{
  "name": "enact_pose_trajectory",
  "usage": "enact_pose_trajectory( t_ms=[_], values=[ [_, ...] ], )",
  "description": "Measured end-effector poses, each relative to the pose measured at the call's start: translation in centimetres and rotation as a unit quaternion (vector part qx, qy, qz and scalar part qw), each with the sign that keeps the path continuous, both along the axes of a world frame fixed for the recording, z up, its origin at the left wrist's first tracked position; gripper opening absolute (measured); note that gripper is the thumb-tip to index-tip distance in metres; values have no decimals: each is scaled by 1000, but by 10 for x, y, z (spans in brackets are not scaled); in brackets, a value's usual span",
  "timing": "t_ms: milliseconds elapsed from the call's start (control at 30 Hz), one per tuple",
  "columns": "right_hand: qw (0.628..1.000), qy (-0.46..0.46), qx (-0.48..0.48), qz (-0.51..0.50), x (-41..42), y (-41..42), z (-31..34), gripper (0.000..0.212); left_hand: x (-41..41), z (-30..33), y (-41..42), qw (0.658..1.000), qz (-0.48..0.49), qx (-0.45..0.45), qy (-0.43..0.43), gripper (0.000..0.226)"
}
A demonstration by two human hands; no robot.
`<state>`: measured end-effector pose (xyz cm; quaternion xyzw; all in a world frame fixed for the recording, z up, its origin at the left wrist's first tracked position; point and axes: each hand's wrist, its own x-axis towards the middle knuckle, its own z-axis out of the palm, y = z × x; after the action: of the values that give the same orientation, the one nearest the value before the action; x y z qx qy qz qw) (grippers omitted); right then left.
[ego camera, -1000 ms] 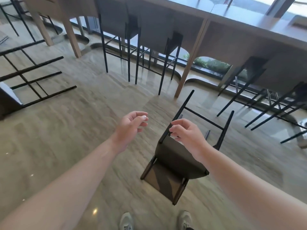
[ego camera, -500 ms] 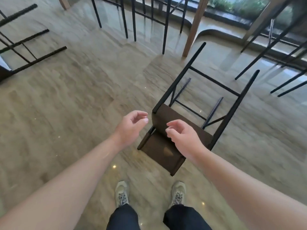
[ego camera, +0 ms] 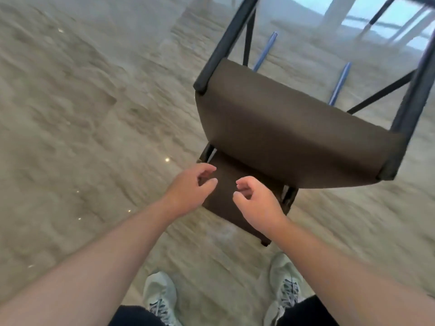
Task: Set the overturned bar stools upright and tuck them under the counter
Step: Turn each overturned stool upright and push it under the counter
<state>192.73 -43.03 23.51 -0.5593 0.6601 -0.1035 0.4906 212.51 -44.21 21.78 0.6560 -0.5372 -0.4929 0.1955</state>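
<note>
Fingers [ego camera: 207, 169] of the left hand [ego camera: 188, 191] loosely curled, grasping nothing; same for the right hand [ego camera: 256, 203], fingertips bent inward, nothing between them. Both hovering low in the centre of the frame, just over the backrest [ego camera: 226, 196] of the overturned bar stool [ego camera: 289, 137], apparently not yet touching it, though motion blur makes contact hard to rule out.

Half a second ago: hands further above the stool, stool smaller and mid-frame. Now much nearer, filling the centre and upper right. Means the reach is nearly closed and the grip on the backrest is probably the next thing, with righting not yet begun.

Stool lying on its back on the stone floor [ego camera: 82, 125]. Backrest flat on the floor toward the shoes [ego camera: 160, 297] at bottom centre. Seat underside facing the camera. Black legs [ego camera: 226, 43] running away toward the top and upper right of the frame. Long axis from lower centre to upper right. Feet pointing toward the pale counter supports at the top edge.
</note>
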Motion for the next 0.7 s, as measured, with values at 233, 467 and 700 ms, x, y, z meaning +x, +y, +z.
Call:
enact_pose_trajectory(
  t_ms=[233,467,700],
  values=[
    [994,97,-5,44,0,25,-169,43,2,-160,7,981,-159,-27,-111,58],
    [981,157,-21,109,-22,59,-254,51,-5,-254,28,929,-302,-96,-188,72],
    [944,254,-86,192,-24,75,-286,63,-10,-297,37,810,-450,-203,-316,84]
  ],
)
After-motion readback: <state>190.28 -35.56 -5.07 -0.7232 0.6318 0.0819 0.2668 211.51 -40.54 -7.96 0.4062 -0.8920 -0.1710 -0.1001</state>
